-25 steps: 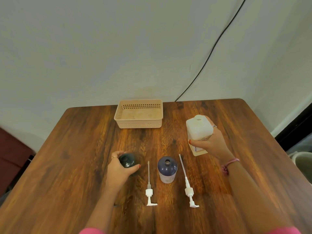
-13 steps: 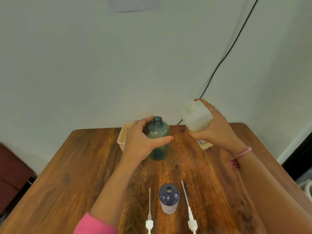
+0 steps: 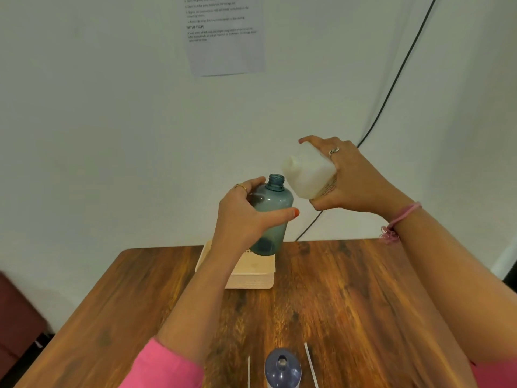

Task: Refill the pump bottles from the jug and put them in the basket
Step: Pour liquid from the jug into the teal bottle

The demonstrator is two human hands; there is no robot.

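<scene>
A: Where is everything sitting?

B: The table is carrying the basket at its far edge, and a second, purple bottle is standing open at the near edge between two loose pump tubes. Both hands are working in the air above the basket.

A: And the grips?

B: The right hand is wrapping the white jug, its long axis tipping down to the left. The left hand is closing round the teal bottle, which is standing nearly upright with its neck open.

A: Which relation is deciding the pour?

B: The jug's mouth is lying just right of the bottle's neck and slightly above it, close but apparently not yet over the opening. The right hand is probably needing to carry it left; no liquid is showing.
</scene>
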